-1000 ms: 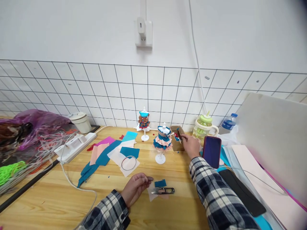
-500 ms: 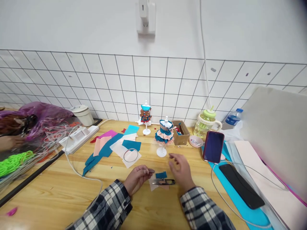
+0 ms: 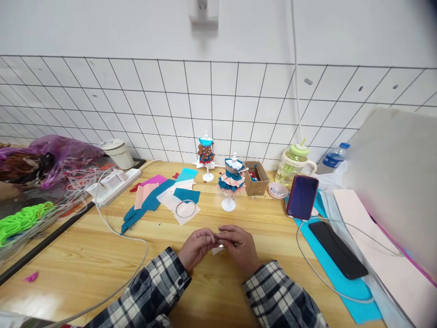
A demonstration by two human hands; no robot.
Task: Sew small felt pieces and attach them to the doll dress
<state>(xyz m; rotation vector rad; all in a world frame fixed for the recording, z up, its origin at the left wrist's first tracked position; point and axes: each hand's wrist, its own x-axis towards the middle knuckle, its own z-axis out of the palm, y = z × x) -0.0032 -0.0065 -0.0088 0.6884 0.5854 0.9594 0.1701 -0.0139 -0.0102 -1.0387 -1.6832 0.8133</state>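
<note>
My left hand (image 3: 197, 248) is closed in a pinch at the front middle of the table. My right hand (image 3: 239, 247) meets it there, its fingers also pressed together. Whatever small thing lies between the fingertips is too hidden to name. Beneath them a corner of pale paper (image 3: 216, 250) shows; my right hand covers the rest. Behind the hands stands a small white dress form (image 3: 232, 182) in a teal and peach ruffled dress. Farther back is a second form (image 3: 206, 155) in brown, red and blue. Left of them lie teal crepe paper (image 3: 150, 200) and a thin ring (image 3: 185, 208).
A cardboard box (image 3: 256, 184), a pink dish (image 3: 277, 191), a green-lidded jug (image 3: 294, 166) and a propped phone (image 3: 302, 197) stand at the right. A black phone (image 3: 337, 249) lies on blue paper. White cables cross both sides. Another person's hand (image 3: 10, 191) is at the far left.
My right hand has moved left and its fingers have closed at my left hand's fingertips. It now covers the snips and small teal piece. The camera view has tilted downward slightly.
</note>
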